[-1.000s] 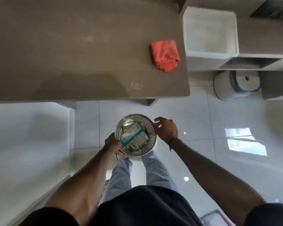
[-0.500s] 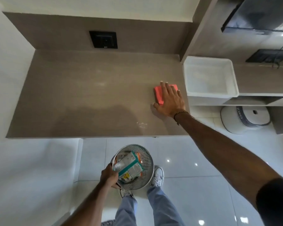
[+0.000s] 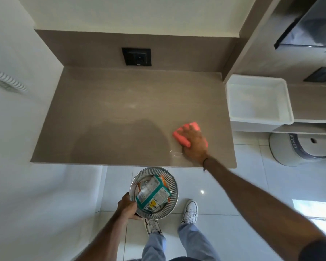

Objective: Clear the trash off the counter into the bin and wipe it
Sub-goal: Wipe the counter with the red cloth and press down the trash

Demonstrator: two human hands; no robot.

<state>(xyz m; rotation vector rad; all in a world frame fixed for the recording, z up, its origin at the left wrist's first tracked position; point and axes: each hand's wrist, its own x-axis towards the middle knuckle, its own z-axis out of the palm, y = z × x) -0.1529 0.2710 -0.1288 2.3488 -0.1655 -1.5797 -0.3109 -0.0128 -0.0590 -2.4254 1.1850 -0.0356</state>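
A brown counter (image 3: 120, 113) fills the middle of the view. My right hand (image 3: 195, 143) presses flat on a folded coral-red cloth (image 3: 181, 135) near the counter's front right corner, next to a small wet smear (image 3: 175, 153). Below the counter's front edge, my left hand (image 3: 127, 207) grips the rim of a round metal mesh bin (image 3: 169, 181). Inside the bin lie a teal and white carton (image 3: 151, 194) and other packaging.
A white plastic tub (image 3: 258, 100) sits on a lower shelf right of the counter. A white and grey round appliance (image 3: 301, 147) stands on the glossy tiled floor. A black wall socket (image 3: 136, 56) is in the backsplash. My shoes (image 3: 190, 211) are under the bin.
One second ago both hands were at the bin. My right hand rose onto the cloth and has slid it toward the counter's front edge. My left hand stays on the bin.
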